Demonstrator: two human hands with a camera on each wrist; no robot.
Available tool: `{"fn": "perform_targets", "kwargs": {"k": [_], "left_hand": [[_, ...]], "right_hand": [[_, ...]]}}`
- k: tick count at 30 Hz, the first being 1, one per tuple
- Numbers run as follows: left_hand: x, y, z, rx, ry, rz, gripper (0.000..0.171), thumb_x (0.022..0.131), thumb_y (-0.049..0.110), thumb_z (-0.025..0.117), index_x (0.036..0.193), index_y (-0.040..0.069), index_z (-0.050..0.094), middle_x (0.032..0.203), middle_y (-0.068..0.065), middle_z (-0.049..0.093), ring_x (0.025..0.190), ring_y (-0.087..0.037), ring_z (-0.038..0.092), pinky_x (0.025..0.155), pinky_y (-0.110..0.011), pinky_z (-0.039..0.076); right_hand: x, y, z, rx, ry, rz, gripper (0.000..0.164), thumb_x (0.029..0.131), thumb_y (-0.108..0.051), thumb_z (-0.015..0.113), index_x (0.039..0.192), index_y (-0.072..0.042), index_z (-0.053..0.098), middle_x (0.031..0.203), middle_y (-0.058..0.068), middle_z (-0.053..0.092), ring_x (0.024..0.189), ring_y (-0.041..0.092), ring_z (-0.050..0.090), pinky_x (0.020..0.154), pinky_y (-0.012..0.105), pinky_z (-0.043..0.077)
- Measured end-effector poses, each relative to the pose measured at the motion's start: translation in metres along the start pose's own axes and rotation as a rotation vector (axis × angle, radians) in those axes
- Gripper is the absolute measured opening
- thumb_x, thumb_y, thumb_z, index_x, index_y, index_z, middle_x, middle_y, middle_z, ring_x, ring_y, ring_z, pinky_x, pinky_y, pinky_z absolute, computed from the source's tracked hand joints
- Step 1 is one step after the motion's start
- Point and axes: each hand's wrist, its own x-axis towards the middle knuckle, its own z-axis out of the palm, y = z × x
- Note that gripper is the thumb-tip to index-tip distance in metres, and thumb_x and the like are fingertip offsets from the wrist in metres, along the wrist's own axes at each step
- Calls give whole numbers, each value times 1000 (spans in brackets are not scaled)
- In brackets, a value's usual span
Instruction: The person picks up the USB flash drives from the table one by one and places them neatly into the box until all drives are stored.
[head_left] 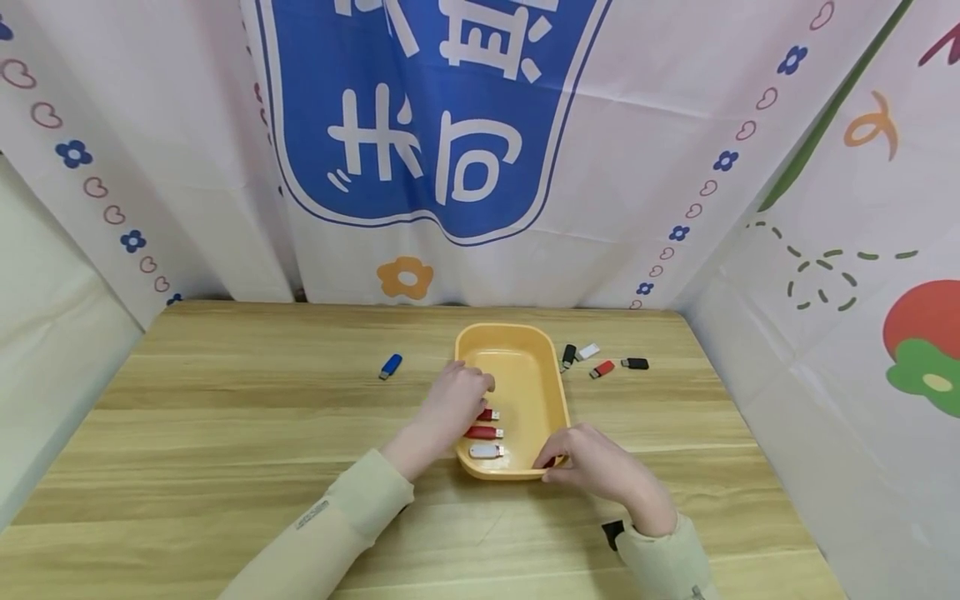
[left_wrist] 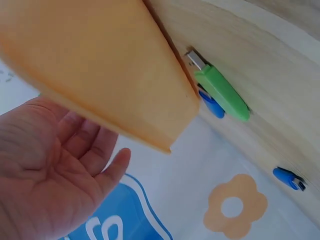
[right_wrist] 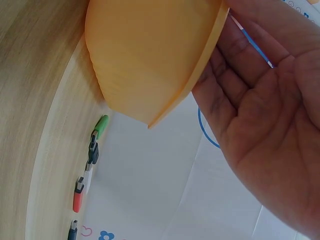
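A yellow tray [head_left: 517,477] sits on the table. Inside, at its left, lie a white USB flash drive [head_left: 486,451] and two red USB drives, one [head_left: 483,432] above it and the other [head_left: 491,414] partly under my left hand. That left hand [head_left: 457,396] reaches over the tray's left rim with bent fingers; its fingertips are hidden, so what they hold is unclear. At the near right corner my right hand [head_left: 596,462] has finger and thumb around a dark red USB drive [head_left: 551,462], mostly covered. Both wrist views show the fingertips behind the rim.
Left of the tray lies a blue USB drive [head_left: 391,367]. To its right are black [head_left: 568,357], white [head_left: 588,352], red [head_left: 602,369] and another black [head_left: 636,363] drive. Close to the tray walls, green drives [left_wrist: 222,92] [right_wrist: 101,126] show in the wrist views. A printed cloth [head_left: 345,267] hangs behind.
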Motion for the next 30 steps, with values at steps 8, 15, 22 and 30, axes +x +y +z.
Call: {"fn": "perform_targets", "kwargs": {"k": [8,15,22,30], "left_hand": [[-13,-26,-20,-194,151,-10,11,87,5,74,98,7,76,96,-6,77,88,-21,72,83,-36,59],[-23,-66,-32,-286,184,-144,14,91,7,69,104,6,75,100,-9,76,91,-22,72,81,-38,59],[-34,-108,-34,-295,183,-227,16,93,4,65,107,3,73,101,-13,75,91,-26,71,79,-42,59],[-41,-137,-24,-225,115,-269,20,91,-3,66,110,1,72,108,-17,74,100,-32,70,86,-47,57]], "right_hand": [[0,0,0,1,-4,8,9,85,-11,77,93,-16,79,94,-4,77,85,2,68,76,22,57],[0,-1,0,2,-4,13,9,85,-10,77,93,-15,80,94,-4,77,85,2,68,76,22,57],[0,0,0,-4,-6,20,9,85,-11,77,93,-15,80,94,-4,77,86,3,68,77,22,57],[1,1,1,-8,-5,6,9,85,-12,77,93,-16,79,94,-4,77,86,3,69,77,22,57]]}}
